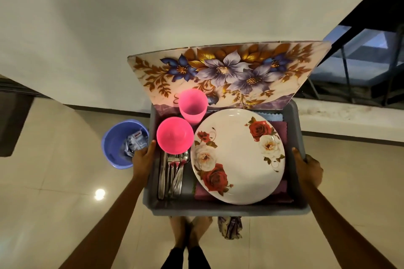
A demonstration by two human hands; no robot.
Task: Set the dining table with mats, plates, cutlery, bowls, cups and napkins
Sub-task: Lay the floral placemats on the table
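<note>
I carry a grey plastic tub [227, 211] in front of me above the floor. My left hand [143, 156] grips its left rim and my right hand [307, 167] grips its right rim. Inside lie a white plate with red and white roses [238, 156], a pink bowl [175, 134], a pink cup [192, 106] behind it, and several steel cutlery pieces [172, 176] along the left side. Purple cloths [281, 130] and a light blue cloth [270, 116] lie under the plate. A floral mat [227, 74] stands upright at the tub's far end.
A blue bucket [115, 144] holding crumpled wrappers stands on the tiled floor to the left. A white wall rises ahead, with a dark stair and railing [358, 72] at the right. My feet [190, 236] and a piece of cloth [230, 227] show below the tub.
</note>
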